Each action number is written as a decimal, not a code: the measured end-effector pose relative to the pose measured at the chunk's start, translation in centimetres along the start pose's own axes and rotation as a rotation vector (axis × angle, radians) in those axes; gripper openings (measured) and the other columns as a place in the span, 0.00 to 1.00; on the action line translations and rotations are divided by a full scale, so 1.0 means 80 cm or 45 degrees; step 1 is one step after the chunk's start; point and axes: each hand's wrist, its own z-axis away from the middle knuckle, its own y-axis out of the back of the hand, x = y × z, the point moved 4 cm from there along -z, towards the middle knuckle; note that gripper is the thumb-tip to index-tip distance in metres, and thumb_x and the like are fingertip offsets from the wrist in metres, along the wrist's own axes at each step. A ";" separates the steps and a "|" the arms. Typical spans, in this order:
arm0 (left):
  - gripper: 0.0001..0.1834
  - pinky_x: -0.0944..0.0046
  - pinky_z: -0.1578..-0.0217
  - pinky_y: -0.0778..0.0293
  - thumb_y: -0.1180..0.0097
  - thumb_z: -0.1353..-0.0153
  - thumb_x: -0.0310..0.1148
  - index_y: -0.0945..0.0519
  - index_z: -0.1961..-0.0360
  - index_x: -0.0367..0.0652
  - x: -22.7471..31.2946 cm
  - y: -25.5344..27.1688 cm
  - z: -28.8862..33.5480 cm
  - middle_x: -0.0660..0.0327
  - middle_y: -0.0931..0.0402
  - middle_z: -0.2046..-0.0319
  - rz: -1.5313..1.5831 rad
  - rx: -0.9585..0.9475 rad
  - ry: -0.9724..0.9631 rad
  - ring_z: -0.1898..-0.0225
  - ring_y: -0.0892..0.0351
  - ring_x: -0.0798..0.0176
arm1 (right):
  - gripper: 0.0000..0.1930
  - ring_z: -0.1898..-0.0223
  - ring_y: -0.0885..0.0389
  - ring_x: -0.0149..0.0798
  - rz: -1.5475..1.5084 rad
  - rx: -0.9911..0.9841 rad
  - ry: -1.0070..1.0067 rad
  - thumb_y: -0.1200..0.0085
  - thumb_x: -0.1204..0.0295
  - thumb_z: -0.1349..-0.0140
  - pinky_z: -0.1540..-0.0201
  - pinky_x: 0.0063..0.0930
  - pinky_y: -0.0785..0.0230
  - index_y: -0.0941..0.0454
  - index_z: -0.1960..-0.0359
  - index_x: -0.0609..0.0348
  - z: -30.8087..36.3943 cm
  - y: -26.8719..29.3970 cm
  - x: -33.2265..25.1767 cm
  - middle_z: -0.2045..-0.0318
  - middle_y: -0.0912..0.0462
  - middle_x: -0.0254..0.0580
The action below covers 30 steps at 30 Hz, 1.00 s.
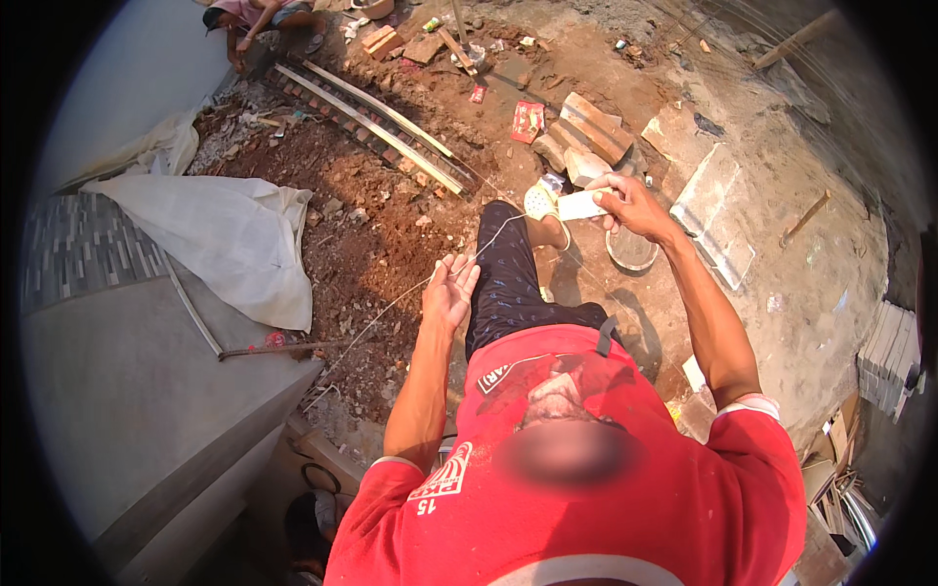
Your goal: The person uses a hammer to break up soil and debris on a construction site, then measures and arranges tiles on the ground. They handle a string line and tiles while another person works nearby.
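My right hand grips a small white flat block, thumb on one side and fingers on the other. A thin pale string runs from beside the block down to my left hand. That hand is turned palm up with its fingers stretched out, and the string passes at the fingertips. Beyond it the string slants down to the lower left, toward a loose tangle on the ground. Whether the left fingers pinch the string is hard to make out; they look unclosed.
Two long wooden strips flank a row of bricks in the soil. Another person crouches at their far end. Brick blocks and a round bucket stand ahead. White sheeting drapes by a grey concrete ledge at left.
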 end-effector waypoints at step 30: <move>0.25 0.75 0.79 0.31 0.65 0.20 0.49 0.25 0.44 0.38 -0.058 -0.375 -0.550 0.60 0.23 0.64 0.575 0.697 -0.261 0.70 0.21 0.67 | 0.11 0.79 0.23 0.28 0.408 -1.041 -0.448 0.47 0.67 0.28 0.77 0.23 0.28 0.23 0.52 0.62 -0.764 0.278 0.006 0.71 0.16 0.41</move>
